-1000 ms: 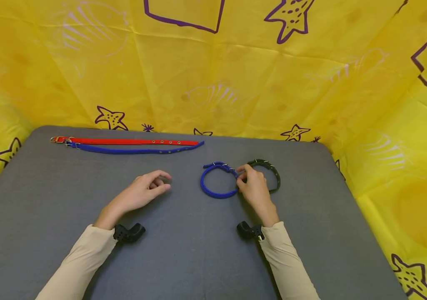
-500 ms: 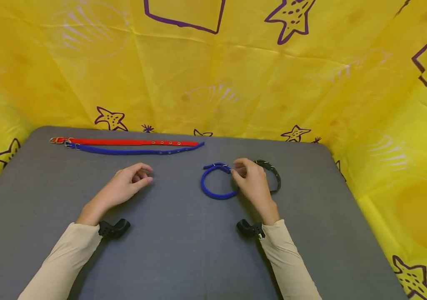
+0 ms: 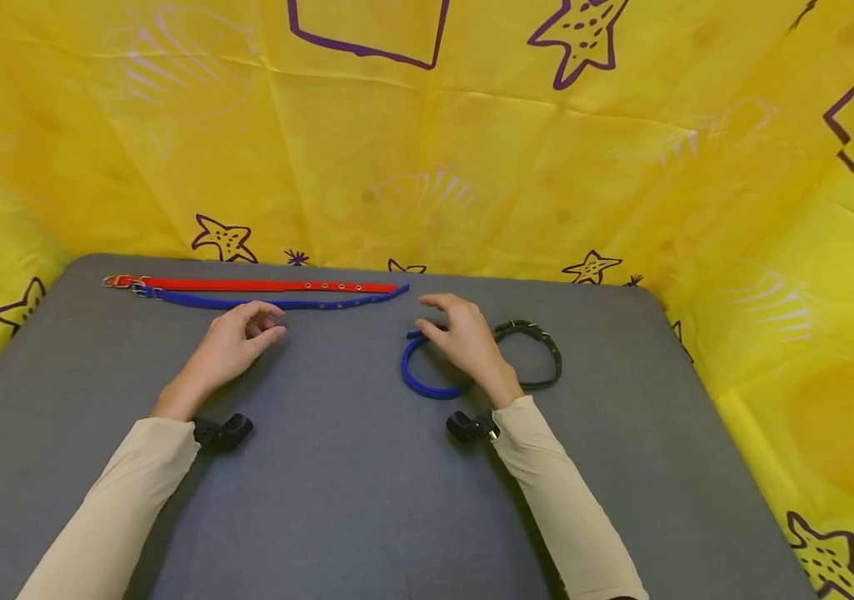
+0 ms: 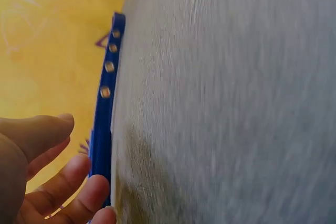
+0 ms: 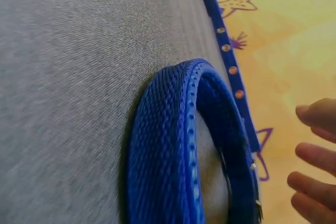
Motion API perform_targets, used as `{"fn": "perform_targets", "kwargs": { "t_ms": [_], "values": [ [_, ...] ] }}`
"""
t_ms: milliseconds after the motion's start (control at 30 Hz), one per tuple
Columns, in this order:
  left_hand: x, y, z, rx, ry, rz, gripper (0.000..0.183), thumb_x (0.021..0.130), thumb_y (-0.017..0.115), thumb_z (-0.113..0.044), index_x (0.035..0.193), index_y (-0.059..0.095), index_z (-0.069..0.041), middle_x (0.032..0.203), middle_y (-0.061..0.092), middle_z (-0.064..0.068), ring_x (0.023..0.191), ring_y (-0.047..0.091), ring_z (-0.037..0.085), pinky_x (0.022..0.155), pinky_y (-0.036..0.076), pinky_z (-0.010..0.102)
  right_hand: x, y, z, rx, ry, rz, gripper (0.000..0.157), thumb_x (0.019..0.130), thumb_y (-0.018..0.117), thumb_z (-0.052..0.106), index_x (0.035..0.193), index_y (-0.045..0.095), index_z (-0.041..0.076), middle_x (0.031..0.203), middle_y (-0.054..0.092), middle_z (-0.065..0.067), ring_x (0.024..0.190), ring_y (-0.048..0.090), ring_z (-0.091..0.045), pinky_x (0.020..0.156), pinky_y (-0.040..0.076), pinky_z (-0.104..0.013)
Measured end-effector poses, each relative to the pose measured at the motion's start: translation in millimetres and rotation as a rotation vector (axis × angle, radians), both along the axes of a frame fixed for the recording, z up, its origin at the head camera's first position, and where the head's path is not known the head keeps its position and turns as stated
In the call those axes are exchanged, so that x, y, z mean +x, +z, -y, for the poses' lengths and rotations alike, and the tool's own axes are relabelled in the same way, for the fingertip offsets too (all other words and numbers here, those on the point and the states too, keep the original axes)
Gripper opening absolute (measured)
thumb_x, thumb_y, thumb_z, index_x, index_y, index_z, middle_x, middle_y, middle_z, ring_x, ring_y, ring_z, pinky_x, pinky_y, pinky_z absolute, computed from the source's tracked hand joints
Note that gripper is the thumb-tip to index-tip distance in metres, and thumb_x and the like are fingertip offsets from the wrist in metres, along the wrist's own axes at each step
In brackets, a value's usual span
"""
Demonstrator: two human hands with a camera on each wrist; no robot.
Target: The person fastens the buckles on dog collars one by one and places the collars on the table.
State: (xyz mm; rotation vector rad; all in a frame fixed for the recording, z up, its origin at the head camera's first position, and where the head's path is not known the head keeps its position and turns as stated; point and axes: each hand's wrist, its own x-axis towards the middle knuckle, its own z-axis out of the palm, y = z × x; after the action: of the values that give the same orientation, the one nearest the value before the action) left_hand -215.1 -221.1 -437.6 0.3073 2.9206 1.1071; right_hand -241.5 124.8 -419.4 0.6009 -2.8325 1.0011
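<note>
A blue collar (image 3: 430, 392) buckled into a ring stands on the grey table, partly hidden by my right hand (image 3: 464, 337). That hand hovers over it with fingers spread and holds nothing. Just to its right is a dark green collar (image 3: 557, 358), also closed into a loop. My left hand (image 3: 235, 342) hangs with loosely bent fingers, close in front of a straight blue collar (image 3: 307, 305) with metal eyelets. Behind that lies a straight red collar (image 3: 247, 284), its buckle at the left end. In the left wrist view, the fingertips overlap the straight blue collar (image 4: 105, 114).
The grey table (image 3: 367, 500) has rounded far corners. Yellow cloth (image 3: 427, 125) with starfish and fish drawings rises behind it and along both sides. Each wrist wears a black camera, such as the left wrist camera (image 3: 224, 432).
My right hand has let go near where the blue and green loops meet and moved left and away over the blue ring. My left hand has moved left and farther forward to the straight collars.
</note>
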Motion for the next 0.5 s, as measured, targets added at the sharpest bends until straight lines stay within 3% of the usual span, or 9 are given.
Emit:
{"fn": "perform_targets", "kwargs": {
  "t_ms": [200,500],
  "values": [
    [-9.9,-2.0,13,-0.007,0.035,-0.006,0.035,0.099,0.061,-0.022,0.127,0.056,-0.002,0.093,0.060,0.014,0.079,0.055,0.025,0.069,0.043,0.029,-16.9,-3.0,17,0.044,0.055,0.044,0.040,0.096,0.066,0.027,0.132,0.062,0.009,0.137,0.061,-0.010,0.132,0.054,-0.027,0.110,0.042,-0.045],
    [-21.3,-2.6,22,-0.047,0.041,-0.001,0.036,0.099,0.062,-0.019,0.130,0.055,-0.003,0.083,0.065,0.014,0.069,0.054,0.020,0.069,0.039,0.035,-37.0,-7.7,38,0.108,0.117,0.038,0.036,0.095,0.068,0.021,0.128,0.065,0.009,0.134,0.063,-0.009,0.130,0.055,-0.026,0.111,0.041,-0.041]
  ]
}}
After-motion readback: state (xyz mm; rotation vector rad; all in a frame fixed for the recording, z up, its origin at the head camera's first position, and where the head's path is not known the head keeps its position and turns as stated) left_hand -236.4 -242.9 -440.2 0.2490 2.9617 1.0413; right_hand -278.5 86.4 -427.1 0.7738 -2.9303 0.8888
